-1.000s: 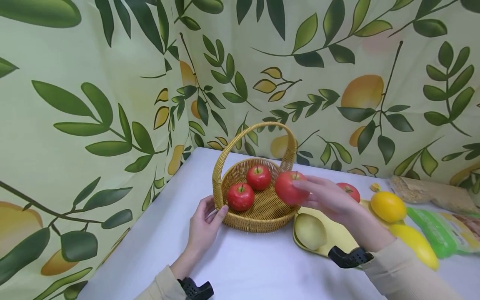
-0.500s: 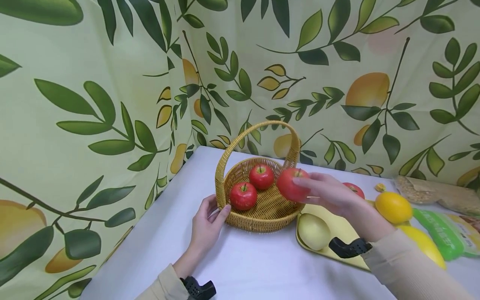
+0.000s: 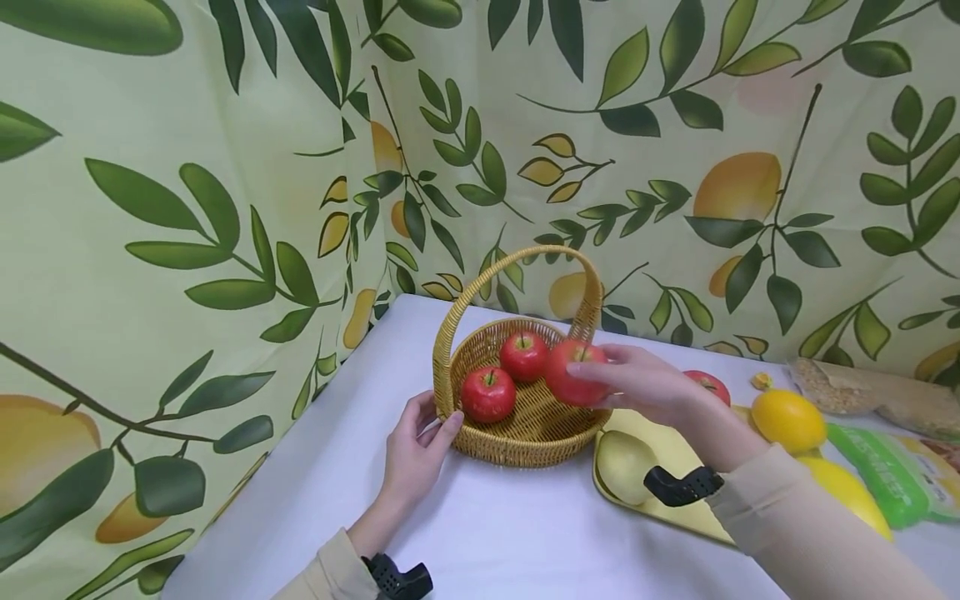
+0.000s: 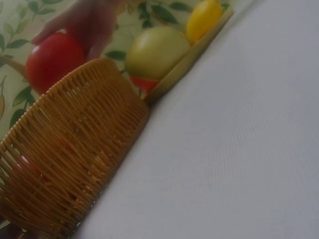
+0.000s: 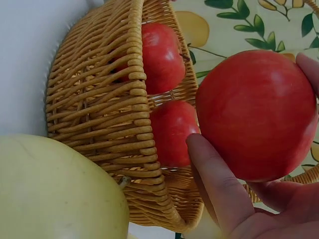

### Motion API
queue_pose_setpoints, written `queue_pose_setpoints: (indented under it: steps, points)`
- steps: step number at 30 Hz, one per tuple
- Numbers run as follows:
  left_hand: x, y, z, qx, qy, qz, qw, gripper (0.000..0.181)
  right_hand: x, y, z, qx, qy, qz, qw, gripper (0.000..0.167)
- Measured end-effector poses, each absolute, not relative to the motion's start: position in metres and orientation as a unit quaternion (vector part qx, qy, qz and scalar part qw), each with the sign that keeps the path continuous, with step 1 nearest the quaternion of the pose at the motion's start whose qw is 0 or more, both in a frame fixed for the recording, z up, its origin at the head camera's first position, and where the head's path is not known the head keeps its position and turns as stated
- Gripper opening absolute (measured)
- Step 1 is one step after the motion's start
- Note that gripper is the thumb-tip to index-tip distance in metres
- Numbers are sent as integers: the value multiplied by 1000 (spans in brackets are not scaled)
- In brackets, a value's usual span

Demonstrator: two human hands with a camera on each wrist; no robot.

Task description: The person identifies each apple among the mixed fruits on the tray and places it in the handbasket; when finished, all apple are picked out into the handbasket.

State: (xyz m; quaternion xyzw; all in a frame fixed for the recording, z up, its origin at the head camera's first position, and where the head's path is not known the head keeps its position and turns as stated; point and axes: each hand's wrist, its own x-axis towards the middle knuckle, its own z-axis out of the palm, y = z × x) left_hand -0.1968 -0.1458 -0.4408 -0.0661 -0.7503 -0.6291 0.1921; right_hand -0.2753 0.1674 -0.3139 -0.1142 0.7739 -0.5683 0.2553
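Note:
A round wicker basket (image 3: 510,452) with a tall arched handle stands upright on the white table. My left hand (image 3: 417,447) grips its rim at the left foot of the handle, thumb on the near side. Inside lie two red apples, one nearer (image 3: 488,394) and one farther back (image 3: 523,356). Over the basket's right side, my right hand (image 3: 647,385) holds another red apple (image 5: 259,114) between thumb and fingers. In the right wrist view that apple is above the rim, clear of the weave. The left wrist view does not show the left hand's fingers clearly.
Right of the basket, a yellow tray (image 3: 697,518) bears a pale green pear-like fruit (image 3: 626,467). Farther right are a red apple (image 3: 708,383), yellow fruits (image 3: 787,421), a green packet (image 3: 881,475) and a brown bag (image 3: 915,398). A leaf-patterned cloth (image 3: 637,167) hangs behind.
The right hand has moved slightly left with its apple, farther over the basket. The left hand keeps its hold on the rim. The head view has shifted a little.

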Motion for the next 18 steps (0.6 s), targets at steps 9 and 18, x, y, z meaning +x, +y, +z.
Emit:
queue_pose_setpoints:
  steps: [9, 18]
  points:
    - [-197, -146, -441, -72, -749, -630, 194, 47, -280, 163, -312, -120, 821, -501, 246, 79]
    - [-197, -146, -441, -73, -750, -628, 196, 48, -286, 155, -306, -119, 863, -424, 247, 87]
